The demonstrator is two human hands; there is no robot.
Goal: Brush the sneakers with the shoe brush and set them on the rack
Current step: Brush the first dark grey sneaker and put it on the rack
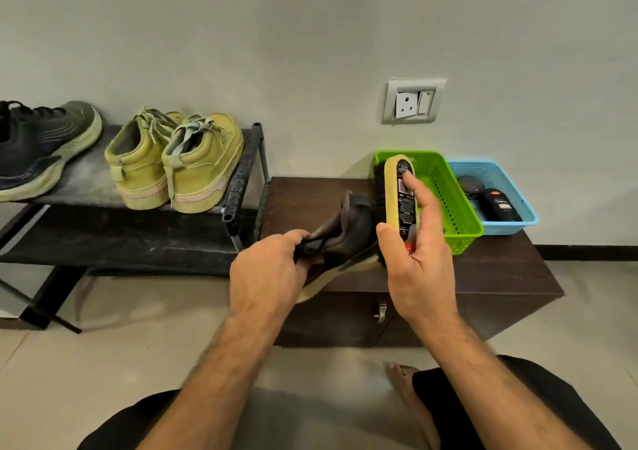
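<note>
Bare forearms reach up from the near edge, above dark shorts and a bare foot [402, 375] on the pale tiled floor [103, 353]. Beyond them, the low dark wooden cabinet [500, 277] stands against the grey wall, and to its left is the black metal shoe rack [241, 187], its grey top shelf carrying a dark running shoe with a pale sole [41, 149] at the far left and a pair of olive-yellow high-top sneakers [176, 163], heels toward the room, near the rack's right end. Over the cabinet's near left part, the left hand [266, 270] has its fingers curled tight around the laces and tongue of a dark brown sneaker with a cream sole [345, 239], holding it tilted with its heel raised. The right hand [417, 256] is closed around a pale wooden shoe brush with black bristles [397, 197], thumb on its near edge and forefinger stretched along its labelled back; the bristles face left and press against the brown sneaker's heel. Behind the brush sits a bright green plastic basket [459, 214], and touching its right side is a light blue plastic basket [518, 194] holding black polish containers [500, 204]. A grey wall socket plate [412, 100] is fixed above.
</note>
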